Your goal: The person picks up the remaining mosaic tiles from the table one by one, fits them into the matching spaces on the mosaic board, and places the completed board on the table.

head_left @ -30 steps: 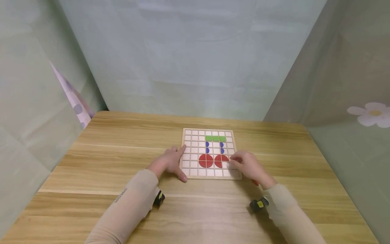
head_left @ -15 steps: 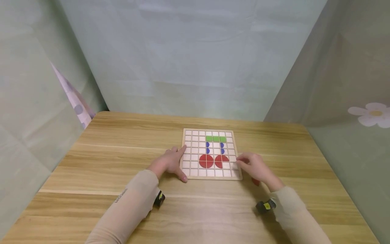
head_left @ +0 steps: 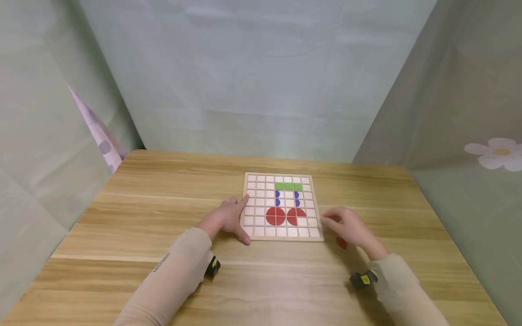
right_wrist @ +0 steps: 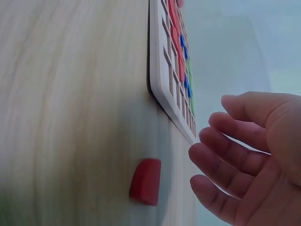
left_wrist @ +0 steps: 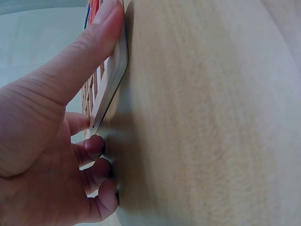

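A square wooden grid board lies on the table. Green squares, blue half-round pieces and red quarter-round pieces sit in its cells. The left red group forms a full circle, the right one three quarters. My left hand rests at the board's left side, thumb on the near corner and index finger on the edge. My right hand is just off the board's right edge, fingers loosely bent around nothing. Under it on the table lies a loose red quarter-round piece, also in the head view.
The wooden table spreads around the board on all sides. Pale cloth walls stand behind it and to both sides. Each wrist carries a small black camera.
My right hand has drawn away to the right, off the board. More of the loose red piece shows beneath it. My left hand has stayed in place.
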`<state>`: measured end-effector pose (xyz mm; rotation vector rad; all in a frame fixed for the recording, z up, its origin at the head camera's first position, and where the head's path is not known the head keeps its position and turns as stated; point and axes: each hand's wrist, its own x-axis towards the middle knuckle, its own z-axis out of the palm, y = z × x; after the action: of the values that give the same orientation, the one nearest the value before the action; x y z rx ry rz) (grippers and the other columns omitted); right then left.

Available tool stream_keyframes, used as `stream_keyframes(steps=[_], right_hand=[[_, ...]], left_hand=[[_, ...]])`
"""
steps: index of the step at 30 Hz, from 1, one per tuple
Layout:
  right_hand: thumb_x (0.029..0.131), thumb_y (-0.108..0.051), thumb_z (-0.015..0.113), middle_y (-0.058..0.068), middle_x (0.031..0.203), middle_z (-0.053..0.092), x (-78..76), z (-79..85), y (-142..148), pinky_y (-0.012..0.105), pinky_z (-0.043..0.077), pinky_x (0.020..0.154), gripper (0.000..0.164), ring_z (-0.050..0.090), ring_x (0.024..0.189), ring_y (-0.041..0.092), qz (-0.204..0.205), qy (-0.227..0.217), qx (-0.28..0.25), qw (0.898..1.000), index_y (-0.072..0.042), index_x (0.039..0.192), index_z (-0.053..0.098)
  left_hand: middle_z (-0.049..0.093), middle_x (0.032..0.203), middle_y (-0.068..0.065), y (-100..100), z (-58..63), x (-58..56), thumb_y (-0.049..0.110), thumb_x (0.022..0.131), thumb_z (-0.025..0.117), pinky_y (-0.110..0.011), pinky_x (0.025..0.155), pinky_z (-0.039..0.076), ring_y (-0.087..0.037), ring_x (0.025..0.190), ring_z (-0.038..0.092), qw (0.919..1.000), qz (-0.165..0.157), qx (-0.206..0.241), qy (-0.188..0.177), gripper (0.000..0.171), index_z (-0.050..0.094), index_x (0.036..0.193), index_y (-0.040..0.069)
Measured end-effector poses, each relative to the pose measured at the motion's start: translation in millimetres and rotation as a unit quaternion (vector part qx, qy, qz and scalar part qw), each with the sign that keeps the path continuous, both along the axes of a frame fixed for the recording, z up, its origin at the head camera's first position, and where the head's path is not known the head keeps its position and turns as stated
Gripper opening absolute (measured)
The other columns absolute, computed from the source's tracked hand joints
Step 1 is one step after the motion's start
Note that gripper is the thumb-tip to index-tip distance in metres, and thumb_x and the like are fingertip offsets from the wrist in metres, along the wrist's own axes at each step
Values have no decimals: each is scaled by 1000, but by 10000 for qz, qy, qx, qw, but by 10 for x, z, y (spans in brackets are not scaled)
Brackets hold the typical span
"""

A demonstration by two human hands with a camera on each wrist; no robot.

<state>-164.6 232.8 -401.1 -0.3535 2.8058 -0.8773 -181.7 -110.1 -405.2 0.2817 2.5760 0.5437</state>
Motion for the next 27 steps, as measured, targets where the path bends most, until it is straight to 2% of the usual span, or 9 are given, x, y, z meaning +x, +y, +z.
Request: stream_keyframes(steps=[7,12,16,23,27], right_hand=[[91,-26,63,8,103,69,11,-4,114,38,54,81,26,63,92,19,199,76,-22,9998,-6,106,69],[88,-18,65,11,98,69,34,6,201,35,55,75,27,63,86,19,520,117,-144,9985,1,107,67],[85,-15,68,14,99,69,58,11,254,38,55,77,30,63,86,21,702,74,-102,9975,4,108,65],[81,-17,72,15,106,67,82,8,327,44,53,83,35,62,93,25,736,-104,107,9972,2,110,64],[80,-16,73,11,102,68,83,-5,371,35,53,77,34,61,87,19,818,-172,206,9963,0,108,65]], left_hand=[[28,147,-19,-7,-7,1,52,48,89,-54,104,38,-36,130,33,10000,3,4,28,137,9,154,17],[26,149,-19,-2,0,7,51,49,89,-56,104,37,-38,133,30,10000,3,2,35,136,9,154,17],[26,149,-19,3,0,10,52,48,89,-56,104,38,-39,133,31,10000,8,-33,31,137,9,154,17],[27,148,-19,4,-21,0,52,48,89,-55,104,38,-38,132,31,10000,7,-67,43,137,9,154,18],[27,148,-19,0,-30,-3,53,48,89,-54,104,38,-37,131,32,10000,-6,-68,73,137,9,154,18]])
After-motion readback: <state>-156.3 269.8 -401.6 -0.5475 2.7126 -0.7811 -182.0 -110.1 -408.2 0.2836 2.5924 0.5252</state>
